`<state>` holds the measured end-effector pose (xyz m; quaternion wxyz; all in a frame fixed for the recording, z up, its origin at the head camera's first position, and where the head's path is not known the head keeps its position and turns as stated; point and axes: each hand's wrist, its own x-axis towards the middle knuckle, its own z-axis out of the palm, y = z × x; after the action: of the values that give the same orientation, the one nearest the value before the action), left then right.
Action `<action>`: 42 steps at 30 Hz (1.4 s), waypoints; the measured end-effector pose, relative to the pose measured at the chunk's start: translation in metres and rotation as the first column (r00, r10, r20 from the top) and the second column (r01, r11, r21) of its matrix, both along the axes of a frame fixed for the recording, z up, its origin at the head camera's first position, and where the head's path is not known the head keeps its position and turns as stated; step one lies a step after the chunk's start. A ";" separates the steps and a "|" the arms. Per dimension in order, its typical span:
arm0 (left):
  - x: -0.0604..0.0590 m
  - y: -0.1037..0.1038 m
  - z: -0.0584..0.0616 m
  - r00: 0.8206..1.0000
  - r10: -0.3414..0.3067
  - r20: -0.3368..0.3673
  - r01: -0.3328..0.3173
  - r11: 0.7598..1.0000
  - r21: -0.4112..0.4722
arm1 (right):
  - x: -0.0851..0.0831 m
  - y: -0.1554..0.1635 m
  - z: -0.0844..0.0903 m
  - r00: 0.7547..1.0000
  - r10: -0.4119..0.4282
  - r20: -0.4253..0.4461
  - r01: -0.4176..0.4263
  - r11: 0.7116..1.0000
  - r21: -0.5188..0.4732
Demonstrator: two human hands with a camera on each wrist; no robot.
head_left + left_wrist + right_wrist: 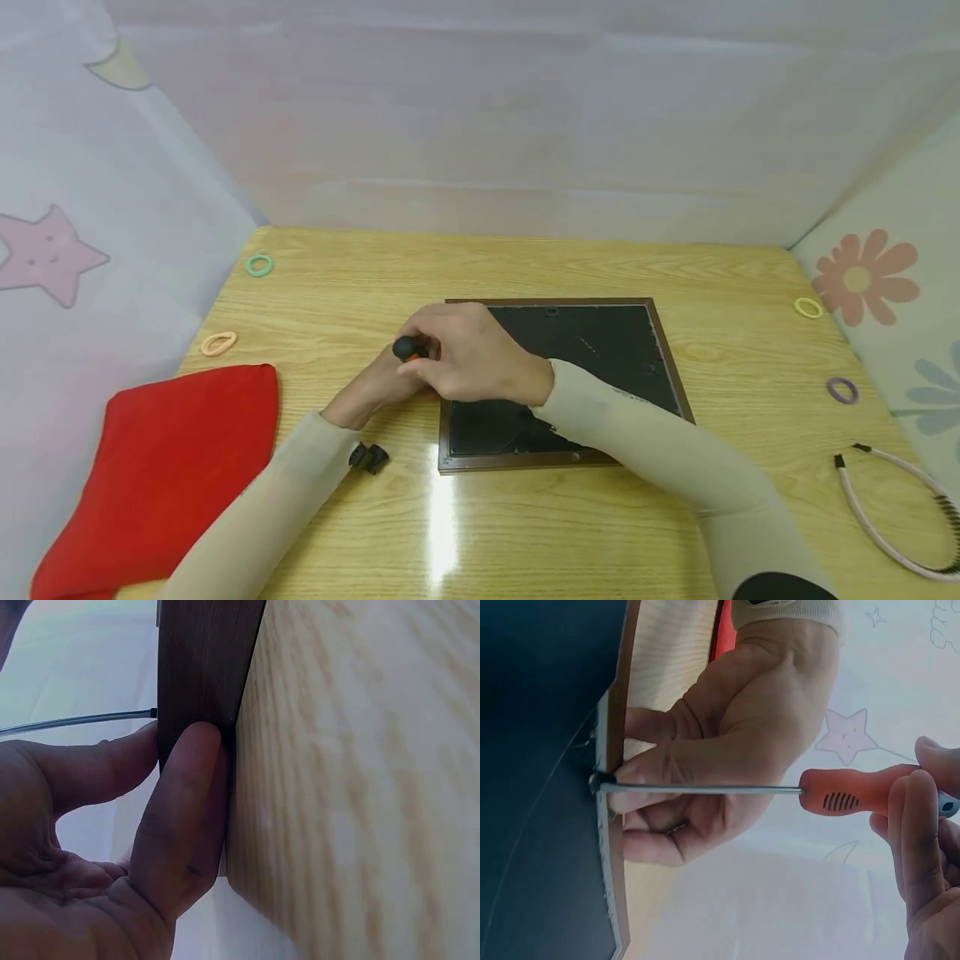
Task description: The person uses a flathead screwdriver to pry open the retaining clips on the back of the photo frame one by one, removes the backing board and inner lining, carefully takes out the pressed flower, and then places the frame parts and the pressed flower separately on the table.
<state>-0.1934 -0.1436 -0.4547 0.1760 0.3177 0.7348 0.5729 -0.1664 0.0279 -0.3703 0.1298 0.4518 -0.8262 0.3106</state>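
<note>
A picture frame [600, 342] lies face down, its black backing up and its brown wooden border around it. My left hand [377, 383] pinches the frame's left border; in the left wrist view the thumb is at its upper edge and a finger [184, 817] lies along the brown side. My right hand [480, 350] grips a screwdriver [847, 792] by its orange handle with a black end. The metal shaft stands upright over the frame, its tip at the backing's edge beside the left thumb, as the right wrist view shows.
A red cloth [180, 467] lies at the table's left. Near my left forearm is a small black object [368, 457]. Green [259, 266], peach [218, 343], yellow [808, 308] and purple [843, 390] rings lie toward the sides, and a pale headband [862, 517] at the right.
</note>
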 end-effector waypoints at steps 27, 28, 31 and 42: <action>-0.066 0.033 0.028 0.953 0.246 -0.179 -0.303 0.728 -0.615 | 0.004 0.131 -0.025 0.771 -0.331 0.544 0.410 0.912 -0.025; -0.068 0.036 0.028 0.954 0.234 -0.186 -0.299 0.726 -0.619 | 0.005 0.135 -0.026 0.769 -0.347 0.537 0.420 0.908 -0.015; -0.073 0.045 0.027 0.956 0.208 -0.207 -0.293 0.724 -0.625 | 0.007 0.146 -0.029 0.760 -0.400 0.512 0.443 0.896 0.043; -0.075 0.055 0.024 0.940 0.217 -0.263 -0.339 0.678 -0.652 | 0.006 0.177 -0.042 0.743 -0.525 0.414 0.444 0.850 0.282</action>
<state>-0.2687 -0.0887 -0.4310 0.1308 0.1599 0.9457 0.2508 -0.1602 0.2048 -0.4123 -0.0387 0.1391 -0.9436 0.2979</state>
